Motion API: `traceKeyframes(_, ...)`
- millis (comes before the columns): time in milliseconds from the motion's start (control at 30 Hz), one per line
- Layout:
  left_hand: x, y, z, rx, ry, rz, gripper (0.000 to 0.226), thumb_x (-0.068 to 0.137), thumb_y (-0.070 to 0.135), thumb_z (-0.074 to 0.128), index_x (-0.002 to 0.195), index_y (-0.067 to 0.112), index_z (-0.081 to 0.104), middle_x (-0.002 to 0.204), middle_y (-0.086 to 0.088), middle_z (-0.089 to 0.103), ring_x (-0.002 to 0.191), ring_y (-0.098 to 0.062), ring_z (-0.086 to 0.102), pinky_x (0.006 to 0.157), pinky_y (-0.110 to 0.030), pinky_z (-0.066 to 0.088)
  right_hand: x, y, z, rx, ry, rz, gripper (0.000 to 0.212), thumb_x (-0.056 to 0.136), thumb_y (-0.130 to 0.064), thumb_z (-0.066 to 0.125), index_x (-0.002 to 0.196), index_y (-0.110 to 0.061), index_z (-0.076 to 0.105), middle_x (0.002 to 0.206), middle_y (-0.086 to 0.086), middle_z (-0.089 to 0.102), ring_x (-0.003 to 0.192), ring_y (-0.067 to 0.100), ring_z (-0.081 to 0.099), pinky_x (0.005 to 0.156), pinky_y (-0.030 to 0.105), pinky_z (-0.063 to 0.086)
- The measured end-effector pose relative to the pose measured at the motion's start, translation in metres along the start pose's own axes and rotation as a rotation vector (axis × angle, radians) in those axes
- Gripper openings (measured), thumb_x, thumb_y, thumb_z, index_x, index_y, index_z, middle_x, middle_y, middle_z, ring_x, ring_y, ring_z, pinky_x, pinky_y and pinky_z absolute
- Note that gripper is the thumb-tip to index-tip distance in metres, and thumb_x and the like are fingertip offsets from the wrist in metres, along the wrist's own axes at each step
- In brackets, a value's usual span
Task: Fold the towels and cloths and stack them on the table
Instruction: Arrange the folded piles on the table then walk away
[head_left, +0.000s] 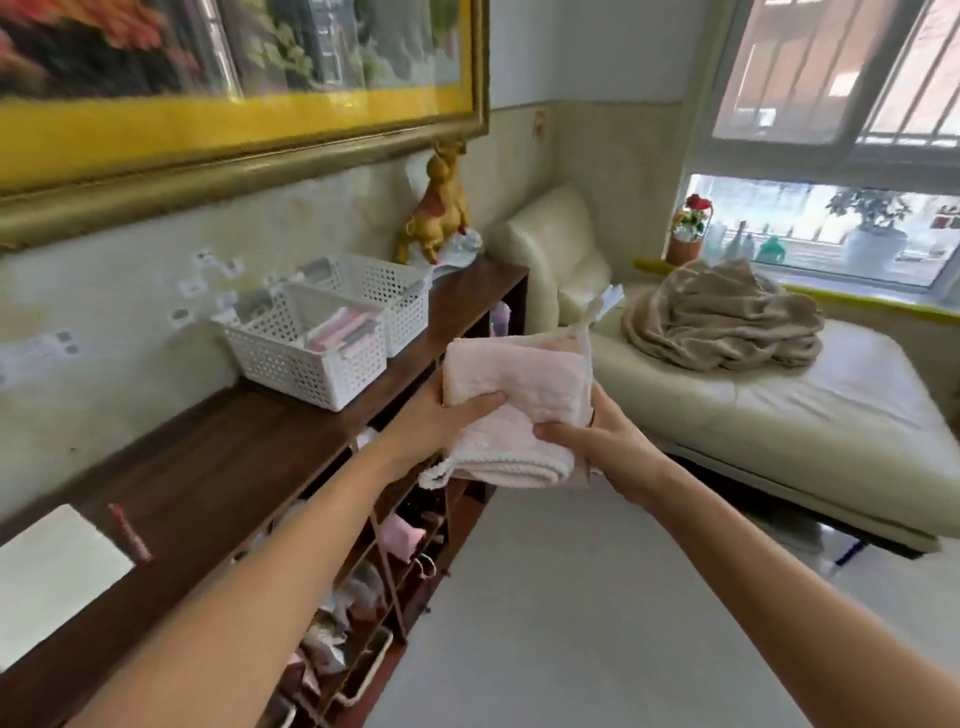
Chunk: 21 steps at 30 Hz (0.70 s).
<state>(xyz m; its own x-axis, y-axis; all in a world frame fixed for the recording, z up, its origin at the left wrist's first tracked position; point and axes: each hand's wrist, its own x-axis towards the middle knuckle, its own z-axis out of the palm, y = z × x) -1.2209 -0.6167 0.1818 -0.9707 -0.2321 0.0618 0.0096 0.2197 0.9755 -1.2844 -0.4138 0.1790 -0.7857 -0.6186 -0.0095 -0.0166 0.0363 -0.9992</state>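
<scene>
The pink towel (519, 410) is folded into a thick pad and held up in the air at the centre of the view, above the floor (597, 597) and just off the right edge of the worktop (208, 467). A white cord runs along its edge, with a loop hanging at its 7 o'clock corner and a tasselled end sticking up at 1 o'clock.

The left hand (441, 421) grips the towel from 9 o'clock, thumb curled over the top face and fingers beneath. The right hand (587, 441) grips it from 4 o'clock, thumb pressed on the top near the folded edge, fingers hidden under the cloth. Both grips are clamped on the towel.

At 10 o'clock from the towel, two white baskets (322, 332) stand side by side on the dark wooden worktop; the nearer one holds pink items. A golden figurine (436, 208) stands beyond them at 11 o'clock. At 8 o'clock a white sheet (52, 577) lies on the worktop, a red strip (132, 532) beside it. Shelves (363, 597) under the worktop hold blurred goods.

At 2 o'clock a crumpled tan blanket (722, 317) sits on a cream sofa (779, 415) below a window (831, 156). A framed painting (234, 78) hangs at 11 o'clock.
</scene>
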Motion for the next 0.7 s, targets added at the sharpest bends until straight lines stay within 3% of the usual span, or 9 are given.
traceKeyframes(67, 0.036, -0.008, -0.03, -0.023, 0.08, 0.001, 0.068, 0.066, 0.053, 0.08, 0.125, 0.027, 0.057, 0.114, 0.011, 0.067, 0.106, -0.002, 0.063, 0.092, -0.025, 0.052, 0.06, -0.01, 0.006, -0.042, -0.072, -0.038, 0.079, 0.074, -0.011, 0.077, 0.14, -0.03, 0.038, 0.123, -0.007, 0.064, 0.112, 0.01, 0.061, 0.093, 0.033, 0.052)
traceKeyframes(133, 0.066, -0.014, -0.06, -0.055, 0.116, -0.008, 0.078, 0.064, 0.056, 0.079, 0.131, 0.025, 0.053, 0.121, 0.008, 0.065, 0.11, -0.007, 0.062, 0.095, -0.029, 0.051, 0.113, -0.018, 0.018, -0.072, -0.142, -0.083, 0.073, 0.079, -0.007, 0.075, 0.136, -0.033, 0.04, 0.122, -0.006, 0.063, 0.112, 0.01, 0.061, 0.096, 0.034, 0.051)
traceKeyframes(233, 0.115, -0.015, -0.114, -0.021, 0.204, -0.03, 0.053, 0.077, 0.042, 0.073, 0.124, 0.026, 0.051, 0.113, 0.015, 0.063, 0.098, 0.005, 0.06, 0.077, -0.01, 0.05, 0.197, -0.032, 0.044, -0.143, -0.228, -0.142, 0.066, 0.081, -0.007, 0.073, 0.123, -0.046, 0.04, 0.122, -0.008, 0.061, 0.112, 0.006, 0.06, 0.097, 0.032, 0.051)
traceKeyframes(367, 0.165, -0.003, -0.178, 0.094, 0.327, -0.002, 0.031, 0.09, 0.032, 0.062, 0.116, 0.03, 0.048, 0.091, 0.027, 0.051, 0.079, 0.015, 0.05, 0.058, 0.002, 0.041, 0.291, -0.06, 0.075, -0.177, -0.264, -0.209, 0.072, 0.08, -0.011, 0.075, 0.132, -0.041, 0.035, 0.12, -0.016, 0.06, 0.108, -0.005, 0.058, 0.091, 0.021, 0.05)
traceKeyframes(433, 0.182, -0.002, -0.207, 0.099, 0.373, 0.001, 0.041, 0.086, 0.038, 0.065, 0.123, 0.026, 0.052, 0.098, 0.022, 0.059, 0.087, 0.013, 0.055, 0.064, -0.001, 0.043, 0.336, -0.068, 0.094, -0.224, -0.314, -0.225, 0.072, 0.077, -0.018, 0.078, 0.13, -0.042, 0.036, 0.123, -0.014, 0.059, 0.112, -0.002, 0.057, 0.094, 0.025, 0.048)
traceKeyframes(500, 0.189, -0.011, -0.237, 0.085, 0.392, -0.054, 0.059, 0.075, 0.055, 0.072, 0.126, 0.031, 0.053, 0.11, 0.017, 0.065, 0.1, 0.003, 0.061, 0.077, -0.012, 0.048, 0.375, -0.069, 0.115, -0.314, -0.351, -0.26, 0.077, 0.069, -0.032, 0.081, 0.133, -0.037, 0.039, 0.125, -0.01, 0.059, 0.115, 0.008, 0.057, 0.096, 0.034, 0.048)
traceKeyframes(567, 0.198, -0.024, -0.266, 0.081, 0.42, -0.116, 0.064, 0.068, 0.061, 0.075, 0.123, 0.036, 0.054, 0.116, 0.013, 0.066, 0.105, -0.003, 0.063, 0.081, -0.021, 0.051, 0.415, -0.072, 0.135, -0.39, -0.363, -0.313, 0.08, 0.064, -0.036, 0.082, 0.133, -0.029, 0.041, 0.121, -0.005, 0.06, 0.11, 0.015, 0.058, 0.094, 0.039, 0.05)
traceKeyframes(633, 0.208, -0.041, -0.286, 0.14, 0.477, -0.181, 0.051, 0.075, 0.046, 0.075, 0.12, 0.031, 0.055, 0.113, 0.009, 0.066, 0.105, -0.008, 0.063, 0.079, -0.019, 0.051, 0.457, -0.078, 0.153, -0.443, -0.397, -0.385, 0.068, 0.07, -0.023, 0.082, 0.126, -0.021, 0.043, 0.111, -0.003, 0.061, 0.101, 0.017, 0.059, 0.084, 0.031, 0.051)
traceKeyframes(700, 0.214, -0.06, -0.299, 0.219, 0.561, -0.224, 0.033, 0.08, 0.025, 0.075, 0.11, 0.023, 0.06, 0.103, 0.009, 0.066, 0.1, -0.009, 0.063, 0.08, -0.017, 0.048, 0.5, -0.085, 0.171, -0.5, -0.47, -0.458, 0.063, 0.072, -0.019, 0.08, 0.122, -0.018, 0.042, 0.105, 0.001, 0.062, 0.094, 0.022, 0.06, 0.079, 0.037, 0.052)
